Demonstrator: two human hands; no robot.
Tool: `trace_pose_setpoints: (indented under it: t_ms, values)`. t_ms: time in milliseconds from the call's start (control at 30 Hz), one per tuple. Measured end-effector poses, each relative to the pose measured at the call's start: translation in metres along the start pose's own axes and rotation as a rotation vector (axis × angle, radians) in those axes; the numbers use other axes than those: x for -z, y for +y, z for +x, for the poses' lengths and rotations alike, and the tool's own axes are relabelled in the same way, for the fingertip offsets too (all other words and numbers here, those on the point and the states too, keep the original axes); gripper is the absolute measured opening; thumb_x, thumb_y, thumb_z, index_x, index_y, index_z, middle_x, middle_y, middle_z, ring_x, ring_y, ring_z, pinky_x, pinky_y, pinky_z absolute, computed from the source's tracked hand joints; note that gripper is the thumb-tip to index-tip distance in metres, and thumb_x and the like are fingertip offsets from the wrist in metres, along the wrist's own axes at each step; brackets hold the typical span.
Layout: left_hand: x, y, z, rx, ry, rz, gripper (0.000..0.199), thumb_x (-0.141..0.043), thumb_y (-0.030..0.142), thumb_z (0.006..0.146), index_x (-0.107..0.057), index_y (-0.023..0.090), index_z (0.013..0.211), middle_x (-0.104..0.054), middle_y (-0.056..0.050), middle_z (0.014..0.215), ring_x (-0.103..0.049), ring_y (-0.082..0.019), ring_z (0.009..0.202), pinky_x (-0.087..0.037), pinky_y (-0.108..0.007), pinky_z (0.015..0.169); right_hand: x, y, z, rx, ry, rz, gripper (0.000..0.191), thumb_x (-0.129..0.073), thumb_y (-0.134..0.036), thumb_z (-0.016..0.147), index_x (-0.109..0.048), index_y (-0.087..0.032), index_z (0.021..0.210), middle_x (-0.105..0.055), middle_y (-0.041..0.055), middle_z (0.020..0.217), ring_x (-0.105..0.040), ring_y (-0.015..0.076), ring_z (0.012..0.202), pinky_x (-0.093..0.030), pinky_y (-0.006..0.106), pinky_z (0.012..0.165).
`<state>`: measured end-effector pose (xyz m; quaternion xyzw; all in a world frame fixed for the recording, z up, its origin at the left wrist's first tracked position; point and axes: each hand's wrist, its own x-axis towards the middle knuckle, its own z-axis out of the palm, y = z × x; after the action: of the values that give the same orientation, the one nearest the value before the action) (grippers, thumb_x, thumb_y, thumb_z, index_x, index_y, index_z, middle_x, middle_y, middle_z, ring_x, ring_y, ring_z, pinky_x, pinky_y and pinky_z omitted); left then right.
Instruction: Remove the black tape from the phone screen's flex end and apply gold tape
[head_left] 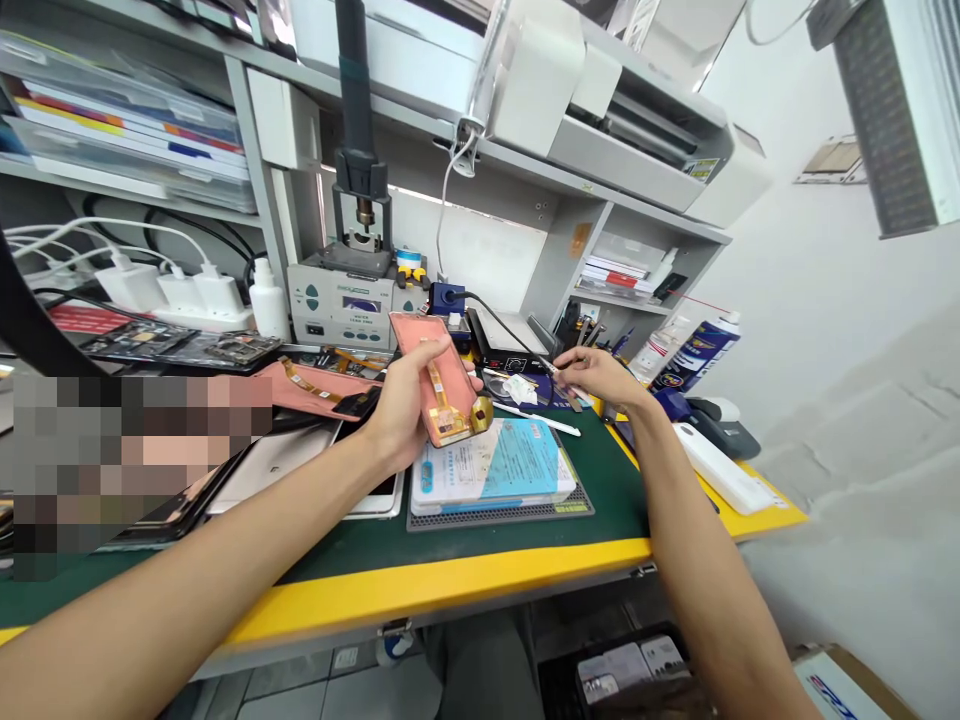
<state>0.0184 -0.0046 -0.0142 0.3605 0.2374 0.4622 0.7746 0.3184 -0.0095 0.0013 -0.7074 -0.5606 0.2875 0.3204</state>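
Head view: phone screen [442, 385], long axis forward-left

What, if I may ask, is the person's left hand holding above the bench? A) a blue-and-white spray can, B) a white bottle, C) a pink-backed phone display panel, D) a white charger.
C: the left hand grips a pink-backed phone display panel by its edge, raised above the green bench mat.

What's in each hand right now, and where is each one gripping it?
The left hand grips a pink phone screen panel by its left long edge, thumb across the face. The right hand pinches a slim metal tool by its shaft between fingertips.
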Motion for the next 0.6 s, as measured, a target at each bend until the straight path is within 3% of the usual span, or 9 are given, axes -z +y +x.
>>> trace_pose_setpoints:
  t_ms: [200, 333, 400, 467, 600]
  values:
    - [-0.002, 0.000, 0.001, -0.007, 0.009, -0.011, 0.025, -0.065, 0.037, 0.080, -0.066, 0.012, 0.079, -0.073, -0.013, 0.070, -0.067, -0.021, 0.057, -0.054, -0.030, 0.055, 0.007, -0.014, -0.010, 0.149, 0.105, 0.413, 0.034, -0.059, -0.043, 0.100, -0.063, -0.015, 0.118, -0.068, 0.0073, 0.108, -0.067, 0.0175, 0.087, -0.058, 0.035, 0.076]
    - [-0.001, -0.001, 0.002, 0.001, 0.003, -0.020, 0.027, -0.066, 0.039, 0.079, -0.065, 0.012, 0.077, -0.071, -0.012, 0.068, -0.064, -0.019, 0.053, -0.052, -0.028, 0.052, 0.003, -0.028, -0.025, 0.283, 0.089, 0.638, 0.035, -0.047, -0.046, 0.097, -0.068, -0.018, 0.100, -0.073, 0.0085, 0.097, -0.071, 0.0204, 0.091, -0.056, 0.030, 0.069]
    - [0.000, -0.001, 0.002, 0.009, 0.004, -0.022, 0.028, -0.066, 0.041, 0.079, -0.065, 0.013, 0.076, -0.071, -0.012, 0.069, -0.064, -0.019, 0.053, -0.052, -0.029, 0.053, -0.007, -0.036, -0.032, 0.315, 0.052, 0.704, 0.027, -0.052, -0.043, 0.089, -0.069, -0.023, 0.091, -0.076, 0.0047, 0.089, -0.073, 0.0206, 0.087, -0.056, 0.029, 0.063]
    - [0.000, -0.001, 0.002, 0.018, 0.007, -0.021, 0.030, -0.066, 0.042, 0.080, -0.064, 0.013, 0.076, -0.071, -0.012, 0.070, -0.063, -0.019, 0.054, -0.053, -0.031, 0.055, -0.020, -0.045, -0.039, 0.312, -0.008, 0.725, 0.018, -0.064, -0.038, 0.080, -0.071, -0.024, 0.088, -0.075, 0.0002, 0.076, -0.073, 0.0187, 0.071, -0.055, 0.027, 0.056]
    - [0.001, -0.001, 0.003, 0.027, 0.006, -0.005, 0.031, -0.065, 0.043, 0.081, -0.065, 0.012, 0.080, -0.073, -0.013, 0.074, -0.067, -0.021, 0.058, -0.054, -0.032, 0.058, -0.053, -0.058, -0.051, 0.319, -0.090, 0.696, 0.034, -0.077, -0.049, 0.076, -0.075, -0.017, 0.088, -0.067, -0.0014, 0.053, -0.059, 0.0149, 0.038, -0.046, 0.026, 0.038]
